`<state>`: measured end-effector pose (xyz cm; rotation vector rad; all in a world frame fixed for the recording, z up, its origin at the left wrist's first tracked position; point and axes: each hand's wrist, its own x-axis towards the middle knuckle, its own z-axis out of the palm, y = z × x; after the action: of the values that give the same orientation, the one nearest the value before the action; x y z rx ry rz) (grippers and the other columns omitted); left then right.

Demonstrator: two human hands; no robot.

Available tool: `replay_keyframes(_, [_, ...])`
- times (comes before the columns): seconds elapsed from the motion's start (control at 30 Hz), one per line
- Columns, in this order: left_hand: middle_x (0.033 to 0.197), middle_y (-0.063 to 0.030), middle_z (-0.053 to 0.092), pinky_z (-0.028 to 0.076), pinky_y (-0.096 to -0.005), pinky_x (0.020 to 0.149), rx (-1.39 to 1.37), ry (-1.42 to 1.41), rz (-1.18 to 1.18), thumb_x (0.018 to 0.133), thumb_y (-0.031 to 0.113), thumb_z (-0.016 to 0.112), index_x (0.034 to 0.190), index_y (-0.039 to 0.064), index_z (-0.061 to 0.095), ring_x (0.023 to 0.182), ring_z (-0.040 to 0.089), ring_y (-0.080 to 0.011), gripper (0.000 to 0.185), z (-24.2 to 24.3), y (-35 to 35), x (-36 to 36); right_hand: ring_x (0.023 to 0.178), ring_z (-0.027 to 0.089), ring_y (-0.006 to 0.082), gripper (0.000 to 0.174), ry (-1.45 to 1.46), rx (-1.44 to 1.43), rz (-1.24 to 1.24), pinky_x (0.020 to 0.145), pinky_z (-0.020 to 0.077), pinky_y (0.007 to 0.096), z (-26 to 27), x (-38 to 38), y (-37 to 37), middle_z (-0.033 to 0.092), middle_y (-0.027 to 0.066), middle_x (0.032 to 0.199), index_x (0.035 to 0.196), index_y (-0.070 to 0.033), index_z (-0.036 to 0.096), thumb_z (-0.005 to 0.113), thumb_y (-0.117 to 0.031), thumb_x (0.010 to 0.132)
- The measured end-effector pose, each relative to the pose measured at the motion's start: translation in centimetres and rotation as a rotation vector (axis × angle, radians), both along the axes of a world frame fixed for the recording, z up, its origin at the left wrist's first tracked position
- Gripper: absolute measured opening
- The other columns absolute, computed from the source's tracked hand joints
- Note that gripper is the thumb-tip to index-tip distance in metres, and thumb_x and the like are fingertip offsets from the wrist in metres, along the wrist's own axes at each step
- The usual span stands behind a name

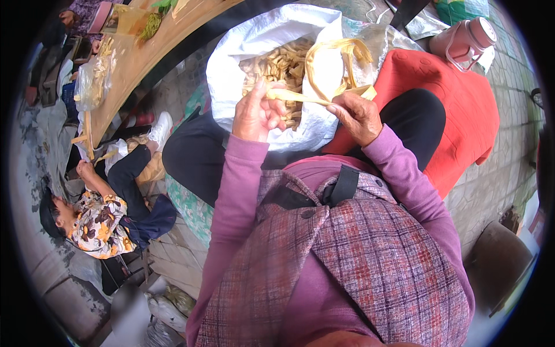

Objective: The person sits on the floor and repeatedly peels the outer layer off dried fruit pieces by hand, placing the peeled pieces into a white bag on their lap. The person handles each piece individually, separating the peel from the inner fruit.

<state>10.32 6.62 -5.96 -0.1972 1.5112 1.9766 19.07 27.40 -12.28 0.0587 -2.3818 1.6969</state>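
Observation:
A long, flat, yellowish strip [299, 96], apparently plant fibre, runs between my two hands above an open white woven sack [236, 43]. Its left end is at the thumb and fingers of my left hand [256, 113], and the other fingers are loosely curled. My right hand [357, 115] pinches the strip between thumb and forefinger. From there a longer length of strip [310, 69] loops up over the sack's right side. Inside the sack lies a pile of folded or braided tan strip [277, 60]. The sack stands between my knees.
A red cloth [459, 130] covers the seat or surface at right, with a pink lidded bottle [459, 41] behind. A curved wooden tabletop [130, 56] bears a clear bag of strips [93, 84]. At left sits another person [102, 217] handling a strip. More hands show at the far table end.

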Motion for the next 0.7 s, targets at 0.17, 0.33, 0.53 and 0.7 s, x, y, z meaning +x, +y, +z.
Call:
replay_keyframes(0.17, [0.061, -0.0049, 0.054, 0.047, -0.0235, 0.044, 0.022, 0.048, -0.026, 0.088, 0.043, 0.054, 0.101, -0.004, 0.058, 0.043, 0.04, -0.0058, 0.049, 0.6, -0.1, -0.8, 0.064, 0.057, 0.0291, 0.013, 0.102, 0.227, -0.022, 0.057, 0.0436, 0.0352, 1.0, -0.5, -0.4, 0.055, 0.01, 0.071, 0.08, -0.004, 0.059, 0.067, -0.014, 0.078])
replay_keyframes(0.33, [0.066, -0.007, 0.056, 0.049, -0.0246, 0.046, 0.119, 0.129, -0.063, 0.089, 0.026, 0.054, 0.102, -0.004, 0.056, 0.045, 0.043, -0.0074, 0.032, 0.3, -0.4, -1.4, 0.075, 0.06, 0.0172, 0.021, -0.284, -0.129, 0.111, 0.052, 0.0486, 0.0261, 0.9, -0.7, -0.8, 0.059, 0.0075, 0.083, 0.103, -0.001, 0.056, 0.057, -0.017, 0.088])
replay_keyframes(0.53, [0.078, -0.0107, 0.055, 0.048, -0.0277, 0.05, 0.214, 0.11, -0.183, 0.09, 0.02, 0.05, 0.11, -0.003, 0.05, 0.05, 0.045, -0.0094, 0.03, 0.7, -0.8, -1.2, 0.086, 0.061, 0.0122, 0.032, -0.487, -0.609, 0.284, 0.048, 0.0519, 0.0205, 2.4, -1.9, -1.7, 0.06, 0.0071, 0.09, 0.114, 0.0, 0.051, 0.048, -0.024, 0.095])
replay_keyframes(0.7, [0.077, -0.009, 0.059, 0.051, -0.0259, 0.052, 0.221, 0.251, -0.132, 0.084, 0.006, 0.06, 0.108, -0.004, 0.053, 0.054, 0.052, -0.0102, 0.027, 1.4, 0.0, -0.2, 0.07, 0.06, 0.0099, 0.033, -0.556, -0.651, 0.358, 0.045, 0.0503, 0.0196, 2.2, -2.0, -1.2, 0.058, 0.005, 0.078, 0.111, 0.0, 0.054, 0.045, -0.028, 0.095])
